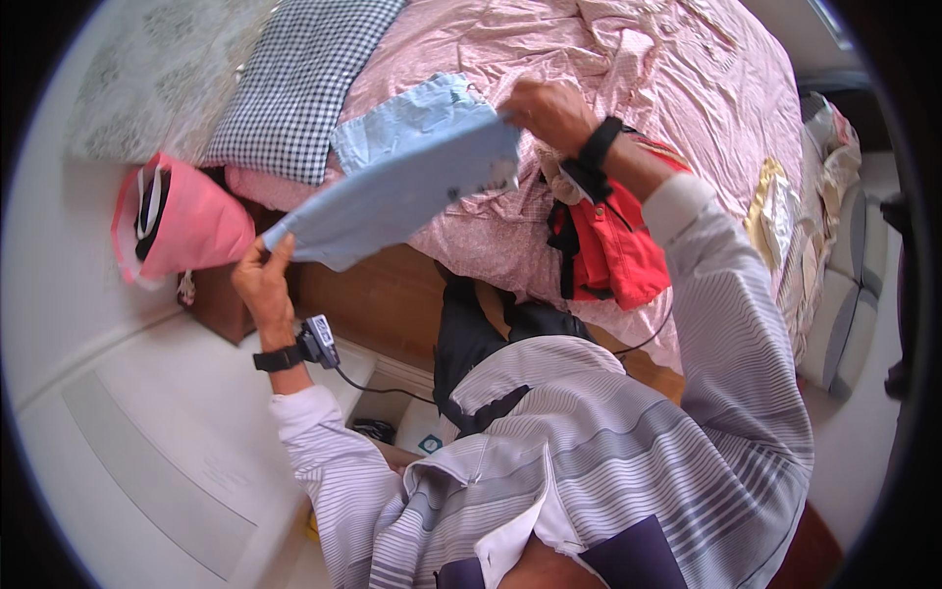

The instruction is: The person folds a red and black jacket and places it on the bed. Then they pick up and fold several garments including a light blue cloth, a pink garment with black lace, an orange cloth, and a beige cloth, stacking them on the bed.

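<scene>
Striped shirt (608, 412) cloth, the wearer's own, filled the foreground of the head view. Beyond it, the left hand (262, 291) pinched one corner of a light blue cloth (383, 206) between thumb and fingers. The right hand (552, 113) held the opposite end, its fingertips seemingly curled out of sight. Stretched between both hands, the cloth hung before a pink-sheeted bed (687, 69), near a checked pillow (299, 88); a red garment (625, 250) lay below the right forearm.

From my end I'm looking at a bedroom, somebody's home: rumpled pink-sheeted bed (687, 98) right there, checked pillow (299, 88) on it, wooden floor (368, 294) below!
</scene>
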